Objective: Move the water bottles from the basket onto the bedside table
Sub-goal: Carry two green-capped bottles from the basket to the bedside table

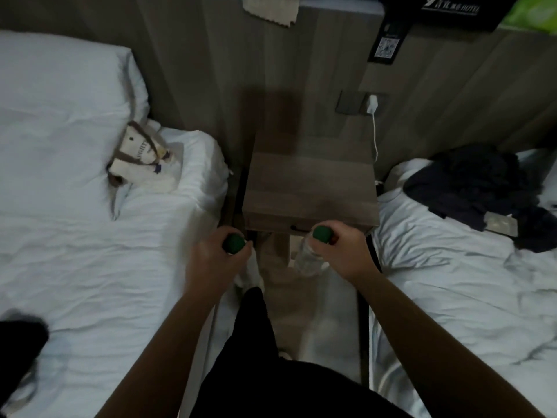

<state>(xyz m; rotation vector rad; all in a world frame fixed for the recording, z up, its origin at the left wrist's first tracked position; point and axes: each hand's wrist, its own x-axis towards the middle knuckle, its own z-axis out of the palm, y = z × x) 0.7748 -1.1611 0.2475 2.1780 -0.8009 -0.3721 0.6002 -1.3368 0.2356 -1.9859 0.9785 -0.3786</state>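
I hold two clear water bottles with green caps, one in each hand, in the aisle just in front of the bedside table (310, 182). My left hand (214, 260) grips the neck of the left bottle (233, 243); only its cap shows. My right hand (343, 251) grips the right bottle (310, 254) below its cap, its clear body hanging down. Both bottles are lower than the brown wooden tabletop and near its front edge. No basket is in view.
A white bed (90, 236) with a small tote bag (141, 155) lies to the left. A second bed (467, 282) with dark clothes (482, 188) lies to the right. A charger (372, 104) is plugged into the wall behind the table.
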